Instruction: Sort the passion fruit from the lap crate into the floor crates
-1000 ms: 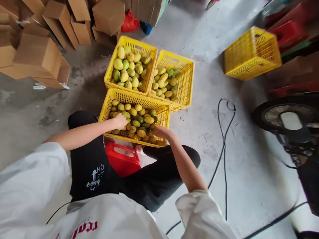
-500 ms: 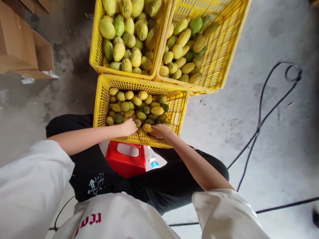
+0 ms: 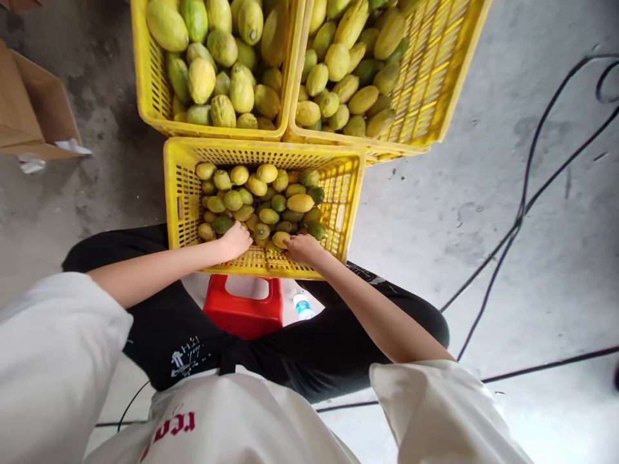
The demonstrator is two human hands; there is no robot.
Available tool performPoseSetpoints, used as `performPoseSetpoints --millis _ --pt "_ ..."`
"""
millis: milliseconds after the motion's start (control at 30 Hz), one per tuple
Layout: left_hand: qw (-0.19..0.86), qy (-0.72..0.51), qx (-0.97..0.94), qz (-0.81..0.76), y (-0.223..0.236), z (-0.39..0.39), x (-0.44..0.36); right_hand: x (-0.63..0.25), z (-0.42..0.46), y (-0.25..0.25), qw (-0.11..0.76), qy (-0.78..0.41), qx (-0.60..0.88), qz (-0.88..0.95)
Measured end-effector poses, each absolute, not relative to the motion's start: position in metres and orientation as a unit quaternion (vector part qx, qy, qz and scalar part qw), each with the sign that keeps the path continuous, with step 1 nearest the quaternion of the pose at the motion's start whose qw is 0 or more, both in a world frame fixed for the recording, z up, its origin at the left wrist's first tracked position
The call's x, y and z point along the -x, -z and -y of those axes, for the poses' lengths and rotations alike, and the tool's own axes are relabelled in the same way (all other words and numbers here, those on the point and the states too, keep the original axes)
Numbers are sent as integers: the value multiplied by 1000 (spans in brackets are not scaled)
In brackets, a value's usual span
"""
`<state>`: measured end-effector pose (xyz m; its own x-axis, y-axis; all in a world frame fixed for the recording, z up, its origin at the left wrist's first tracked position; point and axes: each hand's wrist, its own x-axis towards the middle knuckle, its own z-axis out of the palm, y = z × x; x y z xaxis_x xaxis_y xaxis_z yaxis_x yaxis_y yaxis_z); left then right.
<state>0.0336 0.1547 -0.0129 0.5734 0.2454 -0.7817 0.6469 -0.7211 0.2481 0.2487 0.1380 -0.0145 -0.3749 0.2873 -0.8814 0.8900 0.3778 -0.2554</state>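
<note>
Both my hands reach into the near yellow crate (image 3: 173, 193), which holds many small yellow and green papayas (image 3: 268, 216). My left hand (image 3: 236, 241) is closed near the crate's front side, its fingers curled down beside a green papaya (image 3: 223, 224); what it holds, if anything, is hidden. To its right, my right hand (image 3: 304, 249) has its fingers bent round the right end of a yellow papaya (image 3: 280, 240) low in the crate. Part of that grip is out of sight.
Two more yellow crates, a left one (image 3: 145, 96) and a right one (image 3: 442, 96), stand beyond with larger papayas. A red stool (image 3: 242, 316) and a bottle with a blue label (image 3: 304, 307) are between my legs. A cardboard box (image 3: 43, 103) lies left; a black cable (image 3: 520, 212) runs right.
The view has shifted, so the crates appear further left and a little higher. Both hands stay low in the near crate; the left has drifted slightly left from the right.
</note>
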Motion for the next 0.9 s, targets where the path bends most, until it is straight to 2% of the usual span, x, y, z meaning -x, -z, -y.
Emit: performPoseSetpoints --millis 367,533,733,800,900 --pt "251 441 -829 -236 18 -167 -32 -242 -134 25 330 404 -419 -743" --pt "248 409 -845 -240 41 -169 -10 -239 -134 26 310 413 -429 -741" --pt "215 359 -824 -381 96 -182 -21 -236 -144 12 297 432 -427 -737" --pt "241 335 -799 -437 117 -186 -32 -236 -148 6 280 434 -433 -739" --pt "329 223 -748 -532 142 -191 -39 -238 -151 3 259 439 -437 -741"
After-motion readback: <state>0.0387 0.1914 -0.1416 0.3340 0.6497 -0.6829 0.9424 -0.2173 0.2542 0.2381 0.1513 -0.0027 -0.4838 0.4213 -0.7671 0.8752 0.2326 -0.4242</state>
